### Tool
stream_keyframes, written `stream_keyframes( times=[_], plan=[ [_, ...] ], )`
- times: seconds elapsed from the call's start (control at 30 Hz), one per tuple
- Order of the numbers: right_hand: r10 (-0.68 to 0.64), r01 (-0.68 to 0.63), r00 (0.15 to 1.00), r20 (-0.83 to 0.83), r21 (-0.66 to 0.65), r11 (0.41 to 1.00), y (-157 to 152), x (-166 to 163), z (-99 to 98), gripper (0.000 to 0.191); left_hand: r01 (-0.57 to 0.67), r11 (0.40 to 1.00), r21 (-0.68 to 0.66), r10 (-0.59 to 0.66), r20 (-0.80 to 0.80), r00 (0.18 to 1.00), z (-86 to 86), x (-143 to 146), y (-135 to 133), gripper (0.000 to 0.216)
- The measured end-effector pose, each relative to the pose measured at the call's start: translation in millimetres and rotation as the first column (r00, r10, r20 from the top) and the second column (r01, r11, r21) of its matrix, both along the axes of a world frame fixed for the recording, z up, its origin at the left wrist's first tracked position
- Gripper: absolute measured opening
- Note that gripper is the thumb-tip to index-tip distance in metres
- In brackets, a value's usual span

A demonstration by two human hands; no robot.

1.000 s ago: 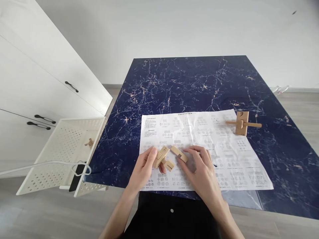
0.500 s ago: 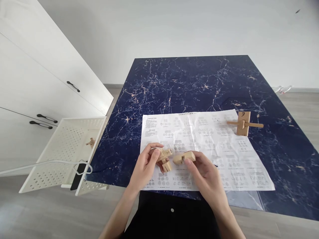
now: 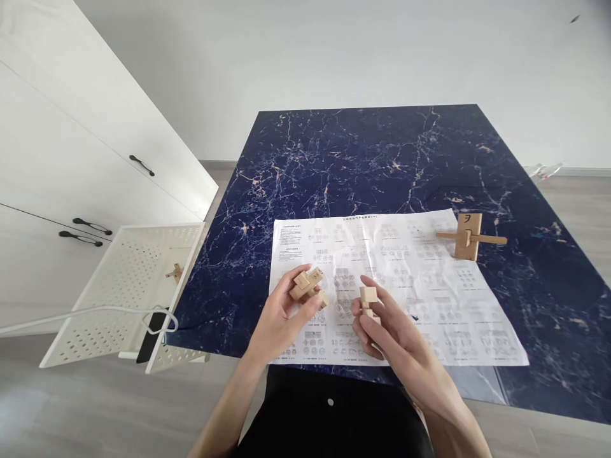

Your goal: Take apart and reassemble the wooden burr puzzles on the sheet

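Observation:
My left hand [image 3: 281, 318] is closed around several joined wooden puzzle pieces [image 3: 308, 284], with dark marks on one of them. Across a small gap, my right hand [image 3: 394, 324] grips a notched wooden puzzle piece [image 3: 368, 295] that points upward; its lower part is partly covered by my fingers. Both hands are over a creased instruction sheet [image 3: 391, 254] printed with small diagrams. Beside the sheet's right edge lies a cross-shaped wooden puzzle [image 3: 470, 222] with a dark mark on it.
The dark blue marble-patterned table [image 3: 344, 159] carries the sheet. At the left, a white perforated basket [image 3: 128, 254] contains another wooden puzzle [image 3: 176, 273] and a dark flat object [image 3: 151, 340]. A white cable [image 3: 95, 310] crosses the basket. White cabinets [image 3: 71, 146] stand behind it.
My right hand has turned its notched piece from lying sideways to upright and drawn it slightly away. My left hand has tilted the joined pieces and shifted its thumb.

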State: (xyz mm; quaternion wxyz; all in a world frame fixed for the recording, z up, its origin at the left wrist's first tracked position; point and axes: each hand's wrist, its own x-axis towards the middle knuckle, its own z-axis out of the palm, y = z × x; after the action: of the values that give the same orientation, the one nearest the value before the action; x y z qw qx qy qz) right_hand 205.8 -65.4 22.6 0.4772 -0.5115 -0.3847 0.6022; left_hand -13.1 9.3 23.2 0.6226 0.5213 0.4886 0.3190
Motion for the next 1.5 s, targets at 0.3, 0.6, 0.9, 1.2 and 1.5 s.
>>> stream_keyframes(
  times=[0.3,0.6,0.9,1.2,1.5],
  plan=[
    [0.053,-0.042,0.994,0.099,-0.109,0.993,0.5,4.9,2.3,0.052,0.081,0.996,0.037,-0.077,-0.103,0.992,-2.4,3.8,-5.1,0.08],
    [0.09,-0.043,0.936,0.341,-0.142,0.989,-2.9,3.1,1.6,0.054,0.163,0.932,0.324,-0.069,-0.282,0.957,-11.1,6.5,-10.4,0.077],
    [0.063,-0.007,0.877,0.477,-0.12,0.993,-3.9,-6.7,6.6,0.049,0.222,0.769,0.599,-0.022,-0.323,0.946,-12.6,5.1,-11.6,0.075],
    [-0.004,0.037,0.885,0.466,-0.061,0.997,-4.0,-18.9,7.2,0.054,0.345,0.715,0.608,-0.137,-0.362,0.922,-11.9,5.1,-10.7,0.076],
    [-0.199,0.158,0.834,0.514,0.122,0.98,-5.3,-38.8,-1.3,0.045,0.306,0.627,0.716,-0.051,-0.354,0.934,-7.8,8.4,-10.3,0.067]
  ],
)
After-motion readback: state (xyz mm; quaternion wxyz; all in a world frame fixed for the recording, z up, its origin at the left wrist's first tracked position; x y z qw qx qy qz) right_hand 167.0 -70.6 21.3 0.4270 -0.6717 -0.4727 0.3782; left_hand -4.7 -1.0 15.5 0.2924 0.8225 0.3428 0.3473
